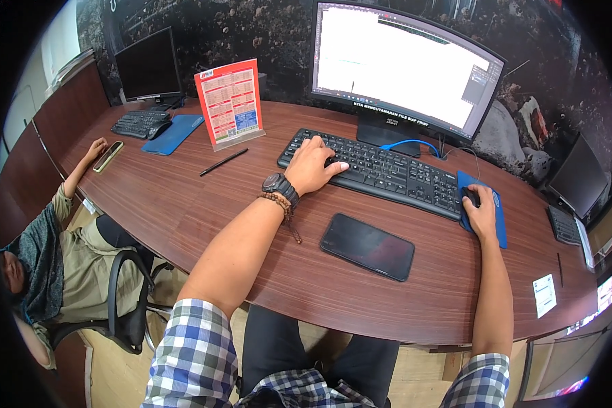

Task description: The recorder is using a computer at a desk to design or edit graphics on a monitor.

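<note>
My left hand lies over the left part of a black keyboard, fingers on the keys and thumb stretched toward the space bar. It holds nothing, and a black watch and a beaded bracelet circle its wrist. My right hand is curled over a black computer mouse, largely hidden under the fingers, on a blue mouse pad. Behind the keyboard stands a lit monitor showing a mostly white page in a program window. A black smartphone lies screen up on the brown desk between my forearms.
A red-and-white price sheet in a clear stand and a black pen are left of the keyboard. Farther left, a seated person has a hand beside a phone. A paper slip lies at right.
</note>
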Action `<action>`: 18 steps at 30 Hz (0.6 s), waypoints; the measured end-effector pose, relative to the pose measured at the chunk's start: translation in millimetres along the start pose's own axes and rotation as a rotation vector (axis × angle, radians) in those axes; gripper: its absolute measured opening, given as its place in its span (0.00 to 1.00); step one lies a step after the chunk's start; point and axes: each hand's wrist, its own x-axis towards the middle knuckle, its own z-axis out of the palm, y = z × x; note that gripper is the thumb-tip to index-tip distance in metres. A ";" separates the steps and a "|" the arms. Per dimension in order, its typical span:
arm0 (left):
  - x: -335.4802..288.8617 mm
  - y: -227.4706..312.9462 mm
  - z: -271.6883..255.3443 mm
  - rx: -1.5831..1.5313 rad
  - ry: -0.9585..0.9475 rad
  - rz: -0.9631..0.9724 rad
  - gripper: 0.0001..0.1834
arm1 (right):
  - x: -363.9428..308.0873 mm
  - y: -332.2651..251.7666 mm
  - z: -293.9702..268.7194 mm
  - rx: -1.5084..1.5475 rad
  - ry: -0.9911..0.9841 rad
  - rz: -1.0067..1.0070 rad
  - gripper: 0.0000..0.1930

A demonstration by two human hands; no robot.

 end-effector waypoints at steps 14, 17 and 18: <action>0.5 0.6 -0.3 0.003 -0.025 -0.014 0.29 | -0.2 -0.2 -0.2 -0.003 0.003 -0.009 0.17; 0.4 0.1 0.0 0.000 -0.027 -0.016 0.28 | 0.1 -1.3 -0.7 0.003 0.003 -0.013 0.16; 0.5 -0.2 0.2 0.000 -0.023 -0.013 0.28 | 0.2 -1.7 -1.0 0.003 0.003 -0.013 0.16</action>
